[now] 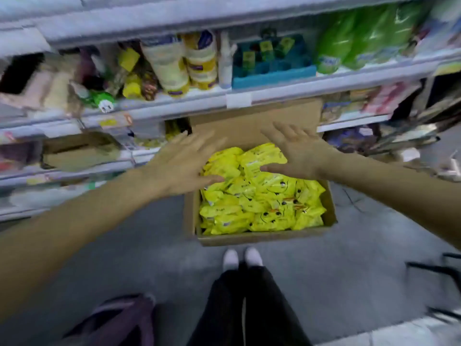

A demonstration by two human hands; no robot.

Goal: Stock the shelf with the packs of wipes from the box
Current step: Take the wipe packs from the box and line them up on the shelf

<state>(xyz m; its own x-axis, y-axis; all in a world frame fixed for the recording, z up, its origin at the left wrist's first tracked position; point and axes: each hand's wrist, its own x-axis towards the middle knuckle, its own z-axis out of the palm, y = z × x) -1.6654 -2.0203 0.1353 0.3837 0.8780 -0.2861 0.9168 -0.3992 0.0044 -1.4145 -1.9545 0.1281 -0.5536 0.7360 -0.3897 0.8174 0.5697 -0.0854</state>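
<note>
An open cardboard box [262, 237] stands on the floor against the shelf unit, filled with several bright yellow packs of wipes [259, 203]. My left hand [183, 164] hovers over the box's far left corner, fingers spread, holding nothing. My right hand [298, 151] hovers over the far right part of the box, palm down and fingers apart, also empty. Both hands are blurred by motion. The shelves [274, 92] rise behind the box, with more yellow packs [152, 142] on a lower shelf to the left.
The shelves hold tubs, bottles, a blue tray [273, 76] and green packs [364, 36]. A cardboard tray [79, 153] sits on a lower left shelf. My feet [242, 258] stand just behind the box. A dark bag [119, 320] lies on the grey floor at left.
</note>
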